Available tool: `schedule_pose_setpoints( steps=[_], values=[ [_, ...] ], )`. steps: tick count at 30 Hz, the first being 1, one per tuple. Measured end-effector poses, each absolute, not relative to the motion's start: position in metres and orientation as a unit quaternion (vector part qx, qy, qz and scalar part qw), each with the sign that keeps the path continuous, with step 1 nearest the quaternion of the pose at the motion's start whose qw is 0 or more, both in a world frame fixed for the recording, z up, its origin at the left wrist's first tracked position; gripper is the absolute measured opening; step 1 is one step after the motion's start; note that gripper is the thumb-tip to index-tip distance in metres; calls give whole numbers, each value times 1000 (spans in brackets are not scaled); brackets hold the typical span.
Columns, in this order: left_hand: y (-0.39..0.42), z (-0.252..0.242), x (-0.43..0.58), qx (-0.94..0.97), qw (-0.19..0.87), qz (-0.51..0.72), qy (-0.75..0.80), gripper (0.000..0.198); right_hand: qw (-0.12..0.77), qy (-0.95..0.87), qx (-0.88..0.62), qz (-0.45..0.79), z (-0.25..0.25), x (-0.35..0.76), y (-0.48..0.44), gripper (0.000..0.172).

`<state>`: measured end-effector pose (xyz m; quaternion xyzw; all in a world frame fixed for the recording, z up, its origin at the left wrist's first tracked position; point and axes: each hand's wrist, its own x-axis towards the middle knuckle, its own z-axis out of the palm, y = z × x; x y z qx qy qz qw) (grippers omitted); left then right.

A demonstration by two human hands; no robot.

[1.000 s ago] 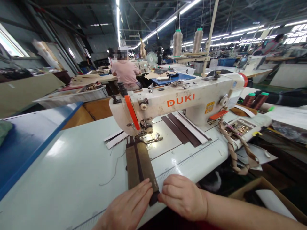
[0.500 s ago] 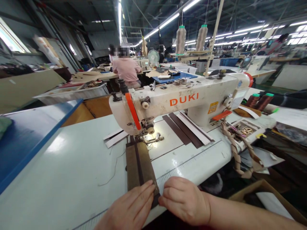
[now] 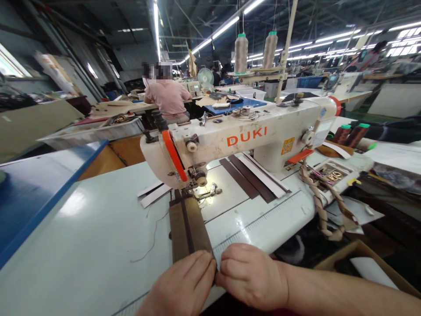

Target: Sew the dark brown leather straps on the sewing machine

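Note:
A brown leather strip piece [image 3: 187, 226] with a dark band down its middle lies on the white sewing table [image 3: 98, 237], its far end under the presser foot [image 3: 194, 186] of the white DUKI sewing machine [image 3: 243, 140]. My left hand [image 3: 182, 287] rests flat on the piece's near end, fingers together. Beside it, my right hand [image 3: 251, 274] is curled, fingertips pinching the piece's near right edge. Both hands touch each other at the strip.
Dark and white strips [image 3: 253, 175] lie under the machine arm; more white strips [image 3: 153, 193] sit left of the needle. A parts tray [image 3: 330, 175], braided cord [image 3: 320, 206] and thread cones [image 3: 241, 55] stand right. A cardboard box [image 3: 362, 263] sits below. A person in pink [image 3: 167, 98] sits behind.
The strip has fed a little toward the needle, leaving less of it showing ahead of my hands. Both hands keep their hold at its near end; the view shifted slightly.

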<state>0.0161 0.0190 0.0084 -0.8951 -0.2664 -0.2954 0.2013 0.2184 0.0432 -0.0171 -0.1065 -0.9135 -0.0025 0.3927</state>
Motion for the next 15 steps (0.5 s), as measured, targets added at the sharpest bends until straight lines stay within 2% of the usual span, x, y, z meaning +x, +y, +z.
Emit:
schedule_pose_setpoints(
  steps=[7, 11, 15],
  values=[
    [20, 15, 10, -902, 78, -306, -294, 27, 394, -913, -106, -6, -23, 219, 45, 30],
    [18, 10, 5, -895, 70, -306, -316, 23, 420, -901, -105, -1, -22, 217, 45, 32],
    [19, 6, 2, -914, 128, -267, -277, 30, 421, -901, -102, -12, -22, 217, 46, 29]
  ],
)
